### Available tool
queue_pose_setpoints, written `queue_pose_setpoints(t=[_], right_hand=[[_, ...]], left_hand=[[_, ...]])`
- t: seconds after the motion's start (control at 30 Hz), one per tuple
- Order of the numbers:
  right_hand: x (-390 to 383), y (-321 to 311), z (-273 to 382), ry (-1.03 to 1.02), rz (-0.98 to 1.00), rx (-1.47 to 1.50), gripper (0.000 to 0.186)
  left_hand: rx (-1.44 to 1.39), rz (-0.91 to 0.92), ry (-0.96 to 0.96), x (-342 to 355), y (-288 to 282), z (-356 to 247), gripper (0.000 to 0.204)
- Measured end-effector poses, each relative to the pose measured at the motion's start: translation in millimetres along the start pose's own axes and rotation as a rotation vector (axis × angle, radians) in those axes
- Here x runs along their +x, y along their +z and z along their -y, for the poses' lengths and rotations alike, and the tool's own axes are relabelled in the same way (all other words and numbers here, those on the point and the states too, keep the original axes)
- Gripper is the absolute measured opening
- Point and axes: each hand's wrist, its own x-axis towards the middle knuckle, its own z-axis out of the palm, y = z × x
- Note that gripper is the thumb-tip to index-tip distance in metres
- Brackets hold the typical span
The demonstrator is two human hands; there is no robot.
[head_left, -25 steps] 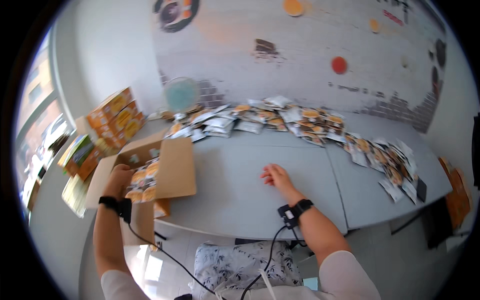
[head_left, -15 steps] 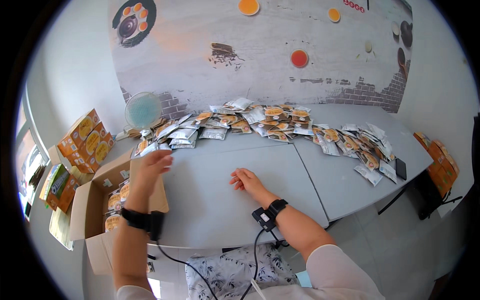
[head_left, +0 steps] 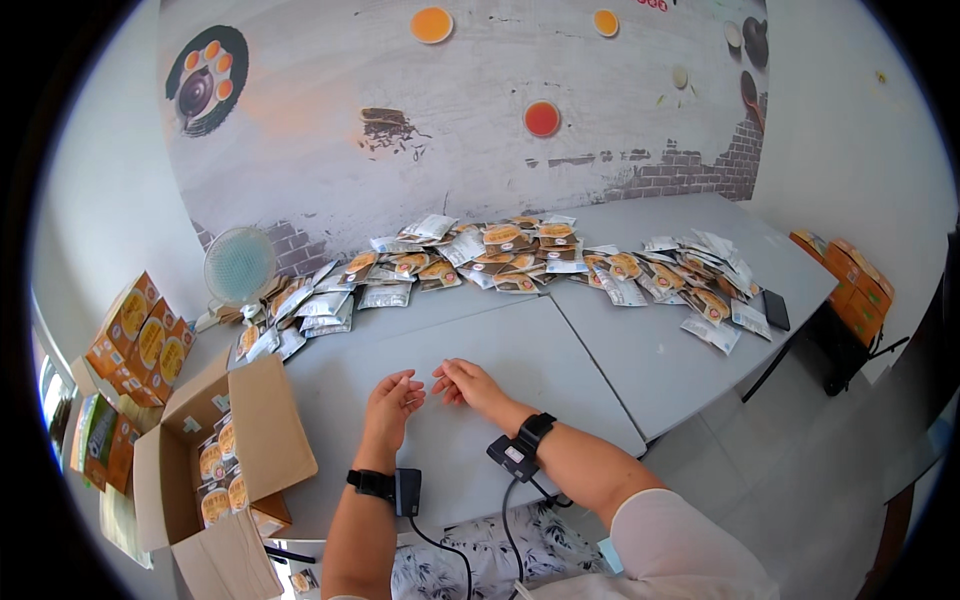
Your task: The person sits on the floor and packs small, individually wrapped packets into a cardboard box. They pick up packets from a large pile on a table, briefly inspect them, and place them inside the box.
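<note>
My left hand (head_left: pixel 397 405) hovers over the middle of the grey table (head_left: pixel 480 335), fingers loosely curled with nothing visible in them. Just right of it, my right hand (head_left: pixel 467 385) has half-bent fingers, also empty. The two hands are close, with a small gap between fingertips. An open cardboard carton (head_left: pixel 270 420) at lower left contains packets with round food pictures (head_left: pixel 216 505). Piles of similar silver and brown packets (head_left: pixel 505 238) lie along the back of the table, and another heap (head_left: pixel 705 300) lies on the right section.
A small fan (head_left: pixel 238 262) stands at back left. Orange boxes (head_left: pixel 140 340) and a green box (head_left: pixel 97 430) are stacked left of the carton. A dark phone (head_left: pixel 775 307) lies at the right edge. More orange cartons (head_left: pixel 855 285) sit beyond the table. A printed mural (head_left: pixel 470 170) covers the wall.
My left hand has come out of the carton and moved right, beside my right hand. The view has turned, bringing the carton lower in the picture.
</note>
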Motion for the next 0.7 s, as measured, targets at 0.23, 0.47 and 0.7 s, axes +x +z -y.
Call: queue_pose_setpoints(t=[0.23,0.47,0.7], right_hand=[[0.2,-0.6,4.7,0.008,-0.037,0.078,0.035],[33.3,-11.3,4.6,0.209,-0.145,0.286,0.032],[131.7,-102.8,17.7,0.149,-0.374,0.372,0.029]], left_hand=[[0.032,0.11,0.085,1.8,-18.5,12.0,0.024],[0.138,0.104,0.104,5.8,-21.9,14.5,0.02],[0.319,0.059,0.11,7.6,-15.5,15.6,0.032]])
